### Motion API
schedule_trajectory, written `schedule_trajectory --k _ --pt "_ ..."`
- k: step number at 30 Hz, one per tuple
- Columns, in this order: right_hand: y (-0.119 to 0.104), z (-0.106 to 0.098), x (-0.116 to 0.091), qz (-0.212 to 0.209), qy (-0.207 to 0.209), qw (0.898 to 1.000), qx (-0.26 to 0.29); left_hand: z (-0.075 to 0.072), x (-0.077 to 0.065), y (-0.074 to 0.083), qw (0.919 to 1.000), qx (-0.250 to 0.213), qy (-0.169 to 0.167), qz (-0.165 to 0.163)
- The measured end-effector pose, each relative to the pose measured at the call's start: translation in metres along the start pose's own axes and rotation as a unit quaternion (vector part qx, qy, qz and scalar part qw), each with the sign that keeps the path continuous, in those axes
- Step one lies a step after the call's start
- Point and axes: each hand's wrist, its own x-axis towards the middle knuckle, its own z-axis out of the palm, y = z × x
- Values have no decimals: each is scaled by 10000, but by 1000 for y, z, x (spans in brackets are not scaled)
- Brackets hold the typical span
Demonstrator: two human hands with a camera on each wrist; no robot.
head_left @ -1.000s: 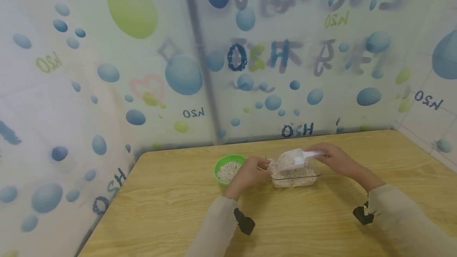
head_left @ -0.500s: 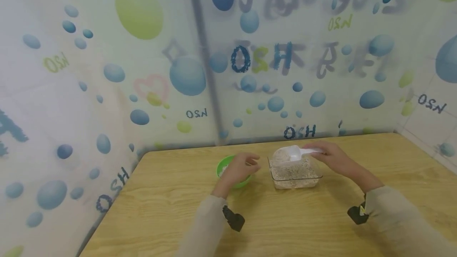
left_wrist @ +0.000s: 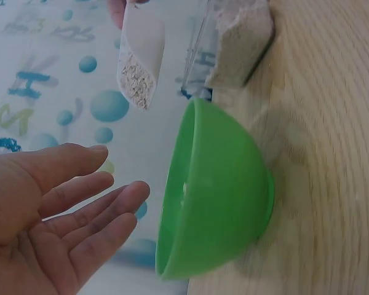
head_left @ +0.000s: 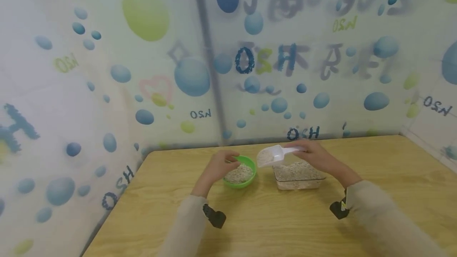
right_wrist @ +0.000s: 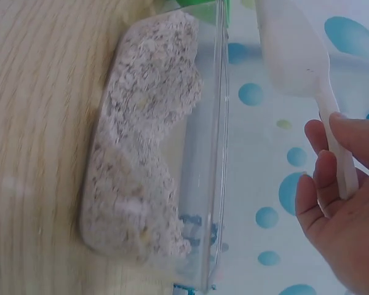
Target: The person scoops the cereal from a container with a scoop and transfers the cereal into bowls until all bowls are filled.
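Note:
My right hand (head_left: 315, 156) grips the handle of a white scoop (right_wrist: 295, 52) loaded with oat flakes (left_wrist: 137, 83). In the head view the scoop is held in the air between a green bowl (head_left: 254, 166) and a clear rectangular container (head_left: 299, 185). Flakes fill much of the bowl, and more flakes (right_wrist: 141, 135) lie unevenly in the container, with a dip in the middle. My left hand (left_wrist: 67, 215), fingers relaxed and holding nothing, hovers beside the bowl's rim, apart from it in the left wrist view. In the head view it overlaps the bowl's left edge.
Bowl and container stand side by side on a wooden table (head_left: 271, 221), near its back edge. Close behind rises a wall covering (head_left: 192, 74) printed with blue and green drops. Dark devices are strapped at both sleeve cuffs.
The right hand has carried the filled scoop up and left, out from over the container. My left hand has left the container's side and moved left past the bowl.

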Motion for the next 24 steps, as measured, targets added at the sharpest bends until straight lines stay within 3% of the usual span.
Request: schedule_trajectory --k 12,17,24 --pt "-6 13 22 -99 -255 9993 251 -25 -13 -20 9986 100 421 -314" --pt "-3 18 34 -297 -346 9987 207 -28 -16 -31 9978 43 566 -351" --pt "-7 22 47 -244 -477 9986 37 -23 -18 -45 9981 -226 405 -414"
